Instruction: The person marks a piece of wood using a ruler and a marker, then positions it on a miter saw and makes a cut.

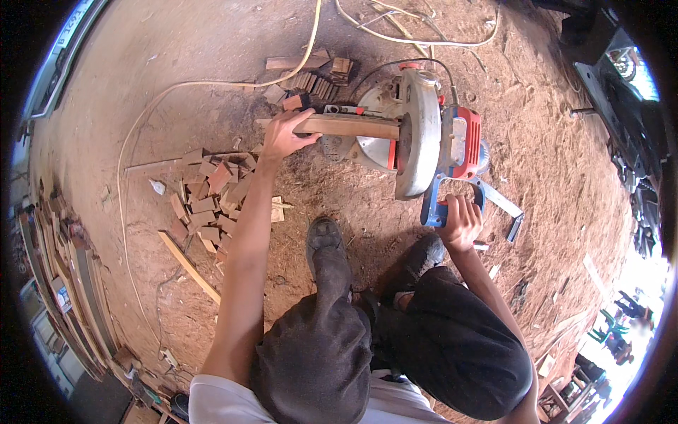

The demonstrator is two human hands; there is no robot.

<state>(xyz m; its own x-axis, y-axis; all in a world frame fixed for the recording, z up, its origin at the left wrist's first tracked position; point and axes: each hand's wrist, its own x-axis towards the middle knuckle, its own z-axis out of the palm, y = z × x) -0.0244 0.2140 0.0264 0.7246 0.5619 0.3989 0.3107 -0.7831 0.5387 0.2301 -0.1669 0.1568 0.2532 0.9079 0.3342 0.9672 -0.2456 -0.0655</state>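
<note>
A miter saw (421, 131) with a grey blade guard, a red and blue motor housing and a blue D-shaped handle stands on the dirt ground before me. Across its base lies a brown wooden board (357, 127), one end reaching the guard. My left hand (288, 134) is closed around the board's left part, thumb on the near side. My right hand (461, 222) wraps round the saw handle (432, 205). The guard hides the blade, so I cannot tell whether it touches the wood.
A heap of cut wood blocks (212, 194) lies left of my feet, with stacked pieces (311, 83) behind the saw. A yellow cord (191, 83) winds over the ground. Long planks (78, 283) lie at the far left. A loose wood strip (189, 267) rests beside my left arm.
</note>
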